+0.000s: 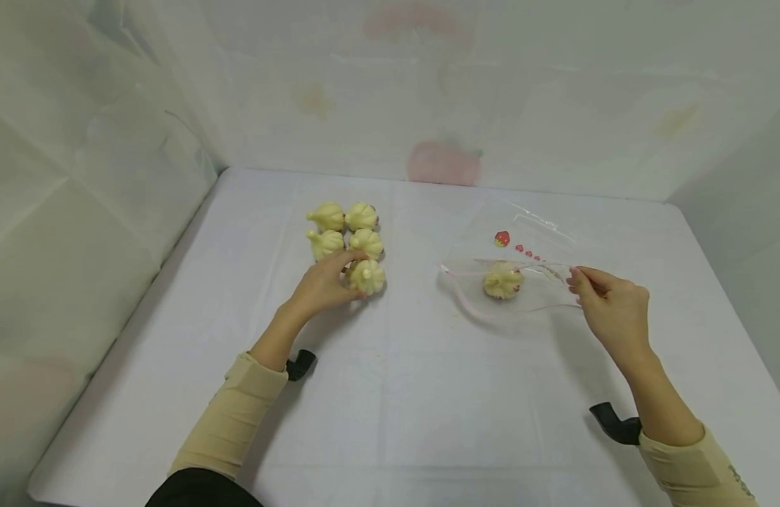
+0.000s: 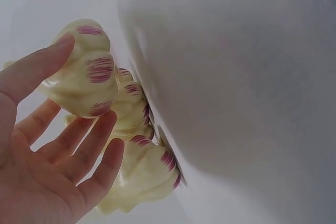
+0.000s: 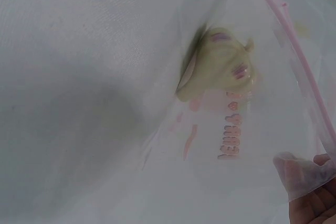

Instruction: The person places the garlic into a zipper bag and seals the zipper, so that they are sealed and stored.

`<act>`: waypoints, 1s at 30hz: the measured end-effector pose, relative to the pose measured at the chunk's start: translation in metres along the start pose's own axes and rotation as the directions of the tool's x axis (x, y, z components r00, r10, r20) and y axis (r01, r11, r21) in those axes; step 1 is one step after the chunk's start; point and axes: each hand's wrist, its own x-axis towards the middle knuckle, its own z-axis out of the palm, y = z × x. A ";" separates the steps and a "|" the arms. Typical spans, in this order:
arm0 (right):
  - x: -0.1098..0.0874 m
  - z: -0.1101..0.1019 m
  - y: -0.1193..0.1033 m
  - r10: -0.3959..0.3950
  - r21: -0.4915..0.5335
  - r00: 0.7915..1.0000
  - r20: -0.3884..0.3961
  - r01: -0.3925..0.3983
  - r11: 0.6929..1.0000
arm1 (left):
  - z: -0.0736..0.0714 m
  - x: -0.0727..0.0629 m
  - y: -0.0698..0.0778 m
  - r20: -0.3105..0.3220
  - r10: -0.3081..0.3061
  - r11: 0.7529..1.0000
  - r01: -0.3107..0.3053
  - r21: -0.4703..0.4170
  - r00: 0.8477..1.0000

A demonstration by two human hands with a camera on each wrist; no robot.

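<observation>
1. Dark cloth (image 1: 203, 489), then a cream sleeve (image 1: 222, 415), covers the left forearm at the lower edge of the head view.
2. Left hand (image 1: 324, 282): partly spread, thumb and fingertips curled about the front garlic bulb (image 1: 367, 277); gripping from opposing sides probably keeps its rounded body from slipping.
3. Four further bulbs (image 1: 367, 243) sit close together beyond it on the worktop (image 1: 428, 394), apparently grouped for easy reach.
4. Right hand (image 1: 614, 310): nearly closed, thumb and fingers pinching the edge of a clear printed bag (image 1: 519, 248), likely to keep its pink-trimmed mouth apart.
5. Bagged bulb (image 1: 502, 281): visible through the film, its weight perhaps steadying the bag.
</observation>
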 end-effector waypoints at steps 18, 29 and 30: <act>0.000 0.000 0.002 0.002 0.006 1.000 -0.002 -0.002 1.000 | -0.003 -0.005 0.002 -0.018 0.049 0.998 -0.050 -0.040 0.999; 0.000 0.001 0.003 0.000 0.019 1.000 -0.006 0.000 1.000 | -0.004 -0.006 0.012 -0.026 0.080 0.996 -0.081 -0.036 0.996; 0.000 0.001 0.003 0.000 0.019 1.000 -0.005 0.000 1.000 | -0.005 -0.007 0.013 -0.026 0.082 0.996 -0.082 -0.034 0.996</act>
